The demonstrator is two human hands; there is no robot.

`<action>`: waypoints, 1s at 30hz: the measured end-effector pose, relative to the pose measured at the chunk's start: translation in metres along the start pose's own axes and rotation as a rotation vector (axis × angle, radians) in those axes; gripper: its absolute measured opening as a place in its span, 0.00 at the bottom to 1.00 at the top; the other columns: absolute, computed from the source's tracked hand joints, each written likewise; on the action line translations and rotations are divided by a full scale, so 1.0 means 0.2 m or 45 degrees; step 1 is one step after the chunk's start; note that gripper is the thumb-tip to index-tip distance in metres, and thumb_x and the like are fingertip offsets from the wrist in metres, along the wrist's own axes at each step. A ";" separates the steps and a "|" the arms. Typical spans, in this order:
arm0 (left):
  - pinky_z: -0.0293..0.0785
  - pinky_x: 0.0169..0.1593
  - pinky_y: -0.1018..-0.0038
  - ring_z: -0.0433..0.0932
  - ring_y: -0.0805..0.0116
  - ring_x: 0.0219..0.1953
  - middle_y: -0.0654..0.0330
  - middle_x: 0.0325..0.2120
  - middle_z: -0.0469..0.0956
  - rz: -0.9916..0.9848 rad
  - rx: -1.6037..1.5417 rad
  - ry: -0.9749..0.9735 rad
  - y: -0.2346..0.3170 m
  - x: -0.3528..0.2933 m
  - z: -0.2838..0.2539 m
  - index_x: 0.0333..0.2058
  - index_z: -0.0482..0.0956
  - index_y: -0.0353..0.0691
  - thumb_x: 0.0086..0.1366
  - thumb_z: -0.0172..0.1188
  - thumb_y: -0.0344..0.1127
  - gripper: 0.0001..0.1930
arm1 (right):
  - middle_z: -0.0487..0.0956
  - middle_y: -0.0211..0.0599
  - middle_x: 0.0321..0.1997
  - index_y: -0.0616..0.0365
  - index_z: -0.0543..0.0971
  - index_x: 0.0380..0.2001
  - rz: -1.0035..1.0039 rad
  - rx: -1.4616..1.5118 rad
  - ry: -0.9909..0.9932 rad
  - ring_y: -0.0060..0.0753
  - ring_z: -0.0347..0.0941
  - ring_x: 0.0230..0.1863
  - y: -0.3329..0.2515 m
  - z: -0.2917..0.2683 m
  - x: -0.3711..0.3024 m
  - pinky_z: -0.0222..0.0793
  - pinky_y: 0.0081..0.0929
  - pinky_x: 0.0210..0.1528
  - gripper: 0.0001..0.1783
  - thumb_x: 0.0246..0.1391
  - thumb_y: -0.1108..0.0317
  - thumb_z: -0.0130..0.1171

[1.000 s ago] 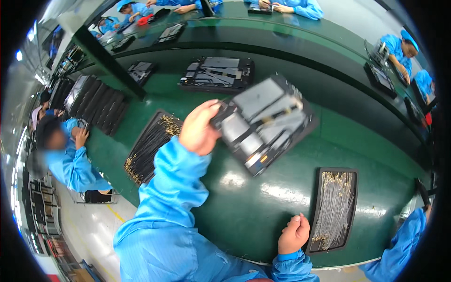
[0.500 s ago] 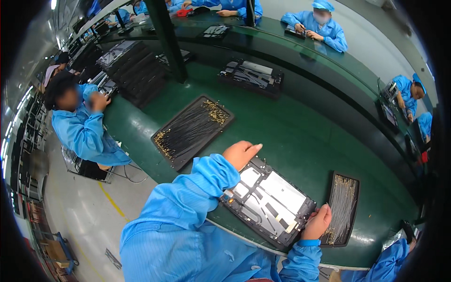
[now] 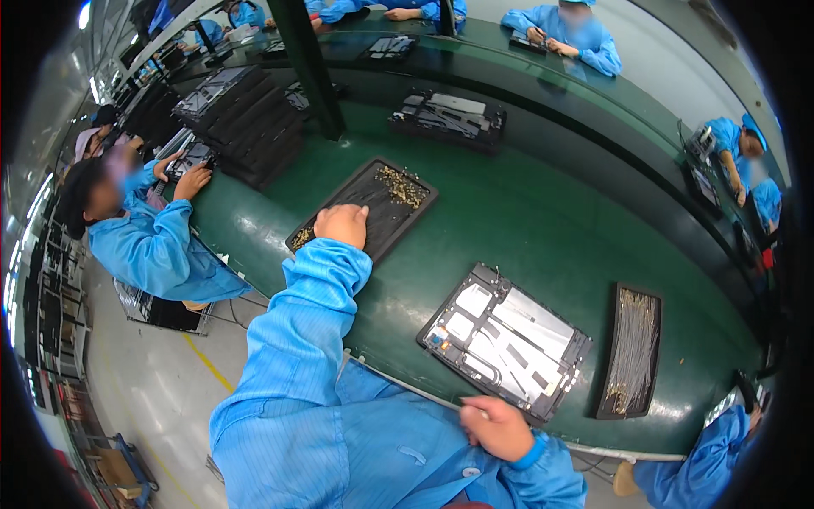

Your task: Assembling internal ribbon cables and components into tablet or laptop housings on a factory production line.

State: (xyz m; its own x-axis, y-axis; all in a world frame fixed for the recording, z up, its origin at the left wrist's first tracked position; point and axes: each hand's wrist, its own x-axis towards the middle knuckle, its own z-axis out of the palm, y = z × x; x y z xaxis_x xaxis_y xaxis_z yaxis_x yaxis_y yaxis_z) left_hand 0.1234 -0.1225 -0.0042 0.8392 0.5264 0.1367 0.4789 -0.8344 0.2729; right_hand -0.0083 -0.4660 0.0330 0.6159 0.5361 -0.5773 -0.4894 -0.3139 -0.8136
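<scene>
Right now my left hand [image 3: 341, 226] rests on the near end of a flat black rectangular tray of thin dark strips with gold-coloured tips [image 3: 366, 209], fingers curled down onto the strips; I cannot tell whether they pinch anything, since the back of the hand hides the fingertips. That tray lies aslant on the long green work table [image 3: 543, 220], out ahead of me and to my left. My right hand [image 3: 500, 427] sits low at the table's near edge, loosely closed, its knuckles just beside the near corner of an open flat electronic panel in a black frame with pale silver-white plates inside [image 3: 506, 341]; whether it grips the frame or only touches it I cannot tell. The panel lies flat on the green surface, turned at an angle, between my two hands and closer to the right one. To its right, near but apart, lies a second narrow black tray of thin strips [image 3: 632, 352]. On my left a person in a blue smock [image 3: 153, 242] leans over the table by a tall stack of black trays [image 3: 242, 119]. Farther back a similar opened panel [image 3: 448, 117] rests on the table.
</scene>
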 end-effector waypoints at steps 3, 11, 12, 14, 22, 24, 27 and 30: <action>0.66 0.41 0.67 0.72 0.54 0.35 0.50 0.30 0.74 0.159 -0.231 0.094 0.01 -0.01 -0.06 0.31 0.75 0.36 0.51 0.52 0.43 0.16 | 0.75 0.40 0.28 0.59 0.73 0.35 -0.210 -0.384 0.152 0.30 0.72 0.28 0.09 0.10 0.12 0.67 0.22 0.32 0.17 0.46 0.58 0.52; 0.67 0.35 0.66 0.71 0.52 0.31 0.49 0.26 0.73 0.591 -0.349 0.324 0.13 -0.16 -0.19 0.28 0.73 0.31 0.53 0.52 0.34 0.10 | 0.73 0.37 0.27 0.62 0.71 0.36 -0.198 0.130 0.501 0.23 0.67 0.24 0.14 0.16 0.24 0.63 0.19 0.27 0.18 0.48 0.58 0.50; 0.67 0.34 0.66 0.71 0.52 0.30 0.50 0.24 0.73 0.727 -0.367 0.321 0.14 -0.20 -0.20 0.27 0.72 0.31 0.52 0.54 0.31 0.08 | 0.71 0.31 0.25 0.63 0.69 0.39 -0.224 0.177 0.544 0.16 0.62 0.16 0.17 0.17 0.25 0.61 0.15 0.17 0.19 0.49 0.58 0.49; 0.67 0.33 0.67 0.71 0.53 0.29 0.50 0.23 0.72 0.946 -0.351 0.331 0.17 -0.29 -0.24 0.26 0.72 0.32 0.50 0.55 0.28 0.06 | 0.71 0.32 0.29 0.63 0.67 0.41 -0.012 0.416 0.480 0.17 0.63 0.21 0.06 0.15 0.23 0.62 0.14 0.20 0.21 0.50 0.58 0.47; 0.65 0.41 0.70 0.70 0.56 0.36 0.52 0.31 0.71 1.300 -0.323 0.359 0.30 -0.57 -0.35 0.30 0.71 0.33 0.45 0.57 0.21 0.10 | 0.71 0.32 0.34 0.61 0.61 0.50 -0.347 0.277 0.346 0.19 0.62 0.28 -0.13 0.02 0.15 0.62 0.14 0.26 0.26 0.51 0.56 0.46; 0.64 0.43 0.70 0.68 0.55 0.38 0.52 0.34 0.69 1.323 -0.323 0.323 0.30 -0.62 -0.35 0.32 0.71 0.34 0.45 0.58 0.20 0.13 | 0.71 0.33 0.33 0.60 0.61 0.49 -0.365 0.346 0.328 0.18 0.62 0.28 -0.19 -0.02 0.12 0.62 0.14 0.26 0.26 0.51 0.56 0.46; 0.68 0.37 0.67 0.69 0.55 0.31 0.51 0.30 0.68 1.492 -0.425 0.188 0.33 -0.65 -0.36 0.32 0.70 0.34 0.38 0.61 0.21 0.17 | 0.72 0.33 0.33 0.61 0.67 0.43 -0.318 0.395 0.275 0.18 0.63 0.27 -0.20 -0.05 0.09 0.63 0.15 0.25 0.21 0.51 0.57 0.47; 0.69 0.32 0.68 0.70 0.56 0.28 0.52 0.29 0.68 1.487 -0.487 0.030 0.33 -0.65 -0.32 0.32 0.70 0.34 0.37 0.62 0.21 0.18 | 0.72 0.33 0.32 0.61 0.69 0.37 -0.222 0.400 0.263 0.18 0.63 0.25 -0.13 -0.07 0.09 0.63 0.15 0.25 0.16 0.51 0.59 0.47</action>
State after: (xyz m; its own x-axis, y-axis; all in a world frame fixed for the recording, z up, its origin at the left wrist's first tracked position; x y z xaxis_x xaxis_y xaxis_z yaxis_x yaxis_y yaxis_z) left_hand 0.0290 -0.2361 0.0576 0.7068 -0.4980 0.5025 -0.6663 -0.7072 0.2363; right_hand 0.0236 -0.4586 0.0429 0.8016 0.3812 -0.4606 -0.5118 0.0392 -0.8582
